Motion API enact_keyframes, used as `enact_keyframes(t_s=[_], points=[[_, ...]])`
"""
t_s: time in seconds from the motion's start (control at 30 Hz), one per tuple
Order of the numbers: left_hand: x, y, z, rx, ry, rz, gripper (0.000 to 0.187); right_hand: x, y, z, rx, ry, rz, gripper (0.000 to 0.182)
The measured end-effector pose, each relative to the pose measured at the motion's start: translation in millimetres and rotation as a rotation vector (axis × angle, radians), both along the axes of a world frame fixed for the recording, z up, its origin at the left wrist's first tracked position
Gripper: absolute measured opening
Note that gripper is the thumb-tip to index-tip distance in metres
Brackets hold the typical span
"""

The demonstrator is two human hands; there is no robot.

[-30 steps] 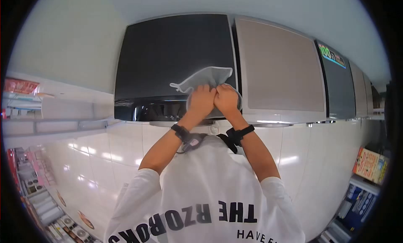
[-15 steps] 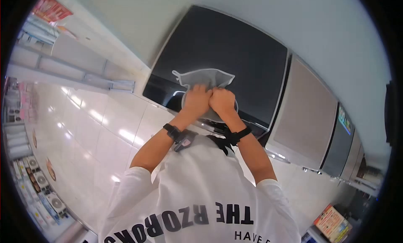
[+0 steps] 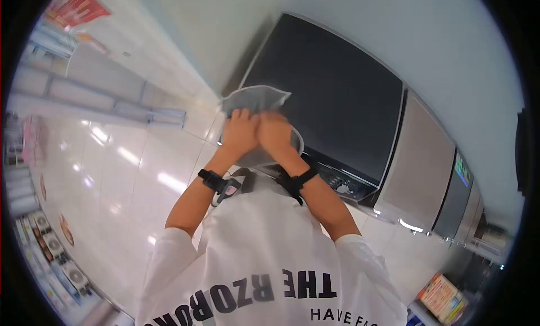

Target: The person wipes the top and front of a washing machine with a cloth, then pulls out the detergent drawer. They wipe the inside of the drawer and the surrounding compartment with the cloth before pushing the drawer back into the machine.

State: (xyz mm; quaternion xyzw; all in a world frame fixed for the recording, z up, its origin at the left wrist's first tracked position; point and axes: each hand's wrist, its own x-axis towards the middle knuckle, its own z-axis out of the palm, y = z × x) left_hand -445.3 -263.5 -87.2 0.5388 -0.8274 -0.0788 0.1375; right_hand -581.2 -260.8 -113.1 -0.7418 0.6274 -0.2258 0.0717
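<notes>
A grey cloth [image 3: 260, 95] with pale edging is bunched in front of my chest, partly over the left front corner of the black-topped appliance [image 3: 337, 90]. My left hand [image 3: 239, 133] has its fingers curled into the middle of the cloth. Right beside it, my right hand [image 3: 275, 135] is closed on the same cloth, slightly blurred. The two hands touch or nearly touch. Part of the cloth flares out beyond my fingers, and the rest hangs below my hands. My palms and fingertips are mostly hidden.
A second appliance with a grey-beige top [image 3: 416, 157] stands to the right, with more units past it. A wall runs behind them. Shiny tiled floor [image 3: 129, 168] lies to the left, with shelving [image 3: 101, 98] beyond. A colourful printed box [image 3: 441, 298] is at lower right.
Both hands have moved left with the cloth, from over the black top towards its left front corner. The view has shifted, so the appliances appear farther right.
</notes>
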Motion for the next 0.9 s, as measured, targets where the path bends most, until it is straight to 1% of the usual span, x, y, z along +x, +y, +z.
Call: enact_keyframes(t_s=[0.1, 0.17, 0.2, 0.3, 0.33, 0.37, 0.43, 0.47, 0.63, 0.67, 0.73, 0.77, 0.83, 0.9], points=[[2, -4, 7, 0.046, -0.021, -0.044, 0.031, -1, 6, 9, 0.059, -0.021, -0.005, 0.017], [3, -7, -4, -0.056, -0.018, -0.063, 0.023, -3, 20, 11, 0.035, -0.055, -0.052, 0.022], [1, -5, -2, 0.019, -0.003, -0.086, 0.033, -7, 28, 11, 0.018, -0.074, -0.068, 0.024], [-10, 3, -13, -0.181, 0.081, -0.166, 0.049, -20, 40, -5, -0.19, -0.05, -0.101, 0.034], [-14, 6, -23, -0.077, 0.056, -0.175, 0.061, -28, 44, -5, -0.14, -0.034, -0.115, 0.039], [-16, 8, -31, -0.076, 0.037, -0.153, 0.06, -35, 49, -5, -0.15, -0.028, -0.135, 0.039], [-43, 16, -25, -0.069, 0.008, -0.128, 0.057, -63, 63, 4, -0.164, -0.008, -0.192, 0.038], [-59, 18, -23, -0.006, -0.001, -0.106, 0.055, -78, 70, -4, -0.166, -0.011, -0.227, 0.041], [-150, 45, -34, -0.054, -0.154, -0.2, 0.06, -156, 109, -15, -0.191, 0.029, -0.347, 0.049], [-119, 37, -6, -0.056, -0.159, -0.202, 0.06, -125, 102, 13, -0.19, 0.035, -0.348, 0.05], [-119, 38, 2, -0.057, -0.165, -0.239, 0.06, -125, 110, 16, -0.173, 0.077, -0.405, 0.05], [-106, 34, 3, -0.066, -0.167, -0.273, 0.06, -110, 105, 17, -0.179, 0.104, -0.414, 0.05], [-124, 46, 19, -0.094, -0.188, -0.341, 0.06, -120, 125, 35, -0.129, 0.152, -0.508, 0.051], [-169, 62, 23, -0.087, -0.104, -0.49, 0.059, -150, 156, 46, -0.083, 0.186, -0.619, 0.051]])
